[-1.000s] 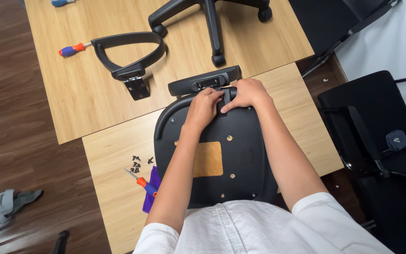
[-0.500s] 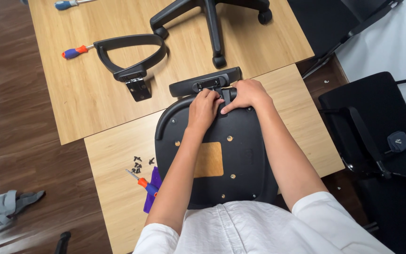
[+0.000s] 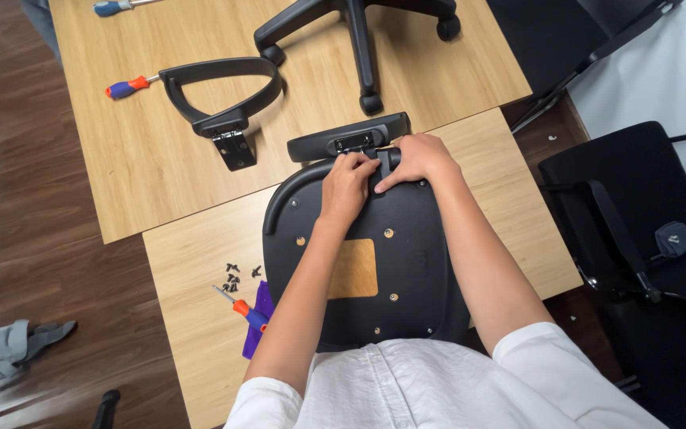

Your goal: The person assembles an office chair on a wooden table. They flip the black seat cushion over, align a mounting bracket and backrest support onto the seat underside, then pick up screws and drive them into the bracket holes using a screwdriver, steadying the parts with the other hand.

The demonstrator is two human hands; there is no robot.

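Note:
A black chair seat (image 3: 391,278) lies upside down on a wooden table (image 3: 192,262), with a tan label on its underside. My left hand (image 3: 347,187) and my right hand (image 3: 414,159) rest together at the seat's far edge. Both grip a black armrest (image 3: 348,137) where its bracket meets the seat. My left fingers pinch at the bracket; whether they hold a screw is hidden.
A second black armrest (image 3: 220,99) and two screwdrivers (image 3: 125,87) lie on the far table, next to a black chair base (image 3: 359,32) with casters. Loose black screws (image 3: 236,274), a small orange-handled screwdriver (image 3: 240,306) and a purple item lie left of the seat. An assembled black chair (image 3: 629,214) stands right.
My hands stay at the armrest bracket with only small finger shifts. The view has moved slightly.

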